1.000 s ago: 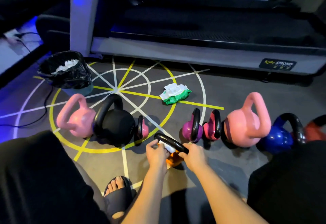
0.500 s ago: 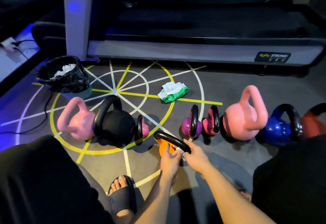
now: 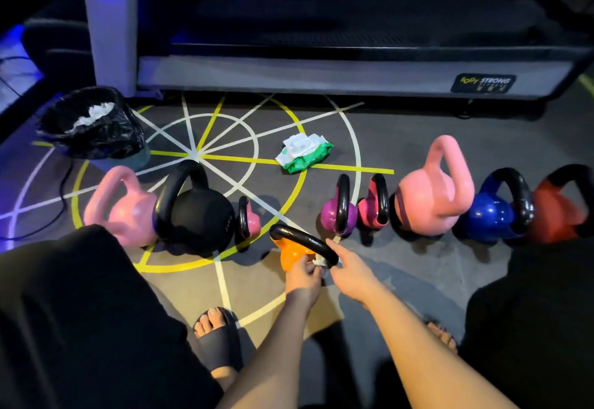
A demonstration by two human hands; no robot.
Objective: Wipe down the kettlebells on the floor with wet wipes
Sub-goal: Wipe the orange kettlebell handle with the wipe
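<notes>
A small orange kettlebell (image 3: 291, 255) with a black handle stands on the floor just in front of me. My left hand (image 3: 303, 275) pinches a white wet wipe (image 3: 319, 261) against its near side, under the handle. At the right end of that handle rests my right hand (image 3: 350, 268), its fingers lying along the bar. A green and white wet wipe pack (image 3: 303, 153) lies on the floor behind. Other kettlebells stand in a row: pink (image 3: 123, 207), black (image 3: 197, 214), purple (image 3: 339, 214), large pink (image 3: 434, 198), blue (image 3: 495, 214).
A bin lined with a black bag (image 3: 91, 125) holds used wipes at the left. A treadmill base (image 3: 321, 70) runs across the back. My knees in black fabric frame both sides, and my sandalled foot (image 3: 215, 338) is on the floor.
My left hand moved from the handle down to the near side of the orange kettlebell with the wipe. The right hand stayed at the handle's right end.
</notes>
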